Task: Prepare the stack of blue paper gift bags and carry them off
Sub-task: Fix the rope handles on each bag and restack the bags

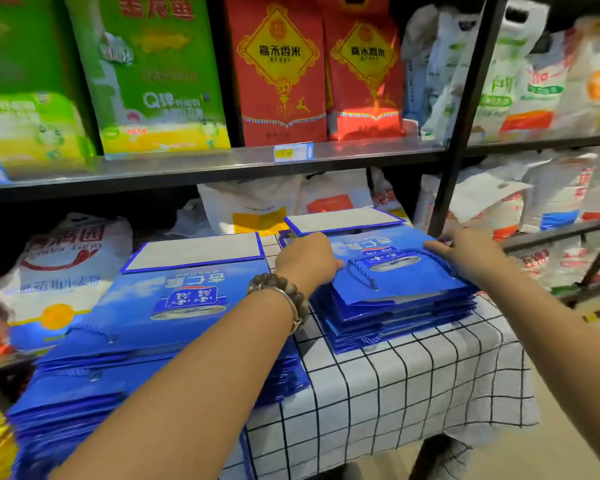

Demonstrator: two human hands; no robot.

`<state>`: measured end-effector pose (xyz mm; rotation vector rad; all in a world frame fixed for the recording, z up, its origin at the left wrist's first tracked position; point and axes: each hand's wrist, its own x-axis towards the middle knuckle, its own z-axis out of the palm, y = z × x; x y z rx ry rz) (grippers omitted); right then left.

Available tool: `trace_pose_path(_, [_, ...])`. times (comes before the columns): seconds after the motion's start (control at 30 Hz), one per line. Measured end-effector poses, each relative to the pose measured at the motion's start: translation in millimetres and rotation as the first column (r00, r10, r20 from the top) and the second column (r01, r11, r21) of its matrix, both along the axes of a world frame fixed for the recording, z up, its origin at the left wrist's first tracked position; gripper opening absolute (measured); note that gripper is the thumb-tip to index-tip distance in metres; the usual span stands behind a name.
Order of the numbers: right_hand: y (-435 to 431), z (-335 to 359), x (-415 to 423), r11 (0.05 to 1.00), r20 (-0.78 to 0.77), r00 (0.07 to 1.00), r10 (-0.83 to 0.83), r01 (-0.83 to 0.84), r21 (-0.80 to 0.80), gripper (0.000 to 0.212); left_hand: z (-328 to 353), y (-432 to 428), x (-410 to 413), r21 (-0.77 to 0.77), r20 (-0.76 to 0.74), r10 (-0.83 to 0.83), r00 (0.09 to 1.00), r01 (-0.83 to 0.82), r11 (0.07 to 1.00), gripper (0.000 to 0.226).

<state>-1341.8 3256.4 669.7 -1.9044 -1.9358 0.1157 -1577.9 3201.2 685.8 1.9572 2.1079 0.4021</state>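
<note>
**A:** How far along are you with those bags?

**B:** Barely begun, I'd say. The stack of blue gift bags [406, 282] sits on the counter [413, 375], on the checked cloth, with nothing lifted. Its near edges are ragged, so the squaring-up is left, then the lift and the carry.

**A:** And your hands?

**B:** Apart, one on each side of the stack. My left hand [305, 259] has its fingers curled over the left edge of the top bags. My right hand [468, 254] lies on the far right corner. I cannot tell whether it grips or only rests.

**A:** Any room to move?

**B:** It's tight at the back. The shelf [222, 164] overhangs, and a dark upright post [461, 116] stands just past my right hand. A second pile [146, 323] of the same bags lies just beside, on the left. The side towards me is open, so I'd draw the stack back that way.
</note>
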Motion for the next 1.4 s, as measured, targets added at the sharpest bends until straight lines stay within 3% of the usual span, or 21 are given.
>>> trace_pose_path(0.17, [12, -24, 1, 0.997, 0.017, 1.0, 0.006, -0.005, -0.08, 0.049, -14, 1, 5, -0.09, -0.086, 0.002, 0.996, -0.01, 0.996, 0.025])
trace_pose_path(0.27, [15, -18, 0, 0.999, 0.115, 0.993, 0.0, 0.006, -0.051, 0.042, 0, -13, 15, -0.122, -0.307, -0.009, 0.952, -0.03, 0.992, 0.029])
trace_pose_path(0.33, [17, -10, -3, 1.0, 0.17, 0.985, -0.006, 0.003, 0.021, 0.036, 13, -23, 31, -0.064, -0.425, -0.05, 0.904, 0.025, 0.998, 0.032])
trace_pose_path(0.47, [24, 4, -24, 0.991, 0.096, 0.989, 0.109, -0.116, 0.072, 0.032, 7, -34, 70, -0.06, -0.375, -0.208, 0.904, 0.2, 0.978, 0.034])
trace_pose_path(0.53, [28, 0, -37, 0.98, 0.068, 0.978, 0.199, -0.198, -0.018, 0.037, -10, -36, 80, -0.118, -0.323, -0.218, 0.921, 0.189, 0.975, 0.047])
trace_pose_path(0.67, [31, -23, -51, 0.903, 0.11, 0.931, 0.347, -0.3, -0.308, 0.057, -43, -33, 77, -0.103, -0.145, -0.081, 0.986, 0.066, 0.992, 0.066])
trace_pose_path(0.77, [31, -34, -54, 0.826, 0.132, 0.913, 0.386, -0.278, -0.491, 0.064, -56, -33, 77, -0.096, -0.124, -0.076, 0.989, 0.065, 0.993, 0.069])
trace_pose_path(0.87, [39, -42, -56, 0.79, 0.156, 0.91, 0.383, -0.236, -0.565, 0.068, -62, -30, 78, -0.064, -0.149, -0.076, 0.986, 0.067, 0.996, 0.069])
trace_pose_path(1.27, [48, -47, -61, 0.826, 0.178, 0.913, 0.366, -0.231, -0.515, 0.067, -63, -19, 79, -0.09, -0.135, -0.076, 0.988, 0.064, 0.994, 0.067])
trace_pose_path(1.4, [35, -33, -62, 0.905, 0.223, 0.915, 0.337, -0.25, -0.344, 0.057, -54, -24, 77, -0.104, -0.177, -0.087, 0.98, 0.07, 0.992, 0.07])
